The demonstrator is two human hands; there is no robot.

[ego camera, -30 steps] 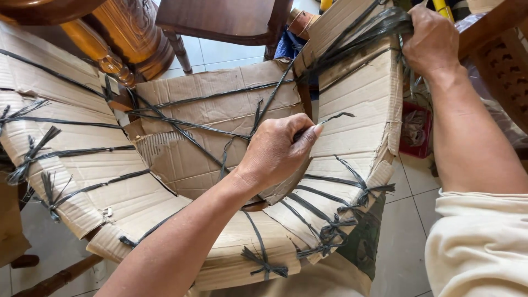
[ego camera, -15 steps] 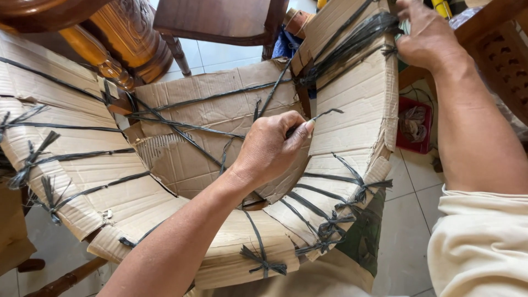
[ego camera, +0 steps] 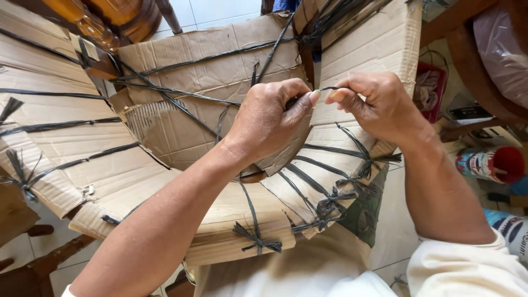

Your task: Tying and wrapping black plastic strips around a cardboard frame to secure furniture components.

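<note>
Two hands meet over one thin black plastic strap (ego camera: pixel 324 88), and that is where the action sits: the strand runs between the fingertips just in front of the curved cardboard wrapping (ego camera: pixel 137 165), above its right side. Left hand (ego camera: pixel 269 124) pinches the strap narrow between thumb and forefinger, right hand (ego camera: pixel 379 104) nips the other end the same way, fingers closed tight on it. By the look of it this strap is light, limp and a bit slick, so it probably wants a firm pinch close to the end rather than a loose hold further along. Cardboard underneath looks stiff but easily creased, bound all round with more black straps tied off in knots (ego camera: pixel 256 239) along the lower edge. Further out, carved wooden furniture legs (ego camera: pixel 104 25) stand at the top left on the tiled floor (ego camera: pixel 396 220), and a red-ended can (ego camera: pixel 489 164) lies at the right.
</note>
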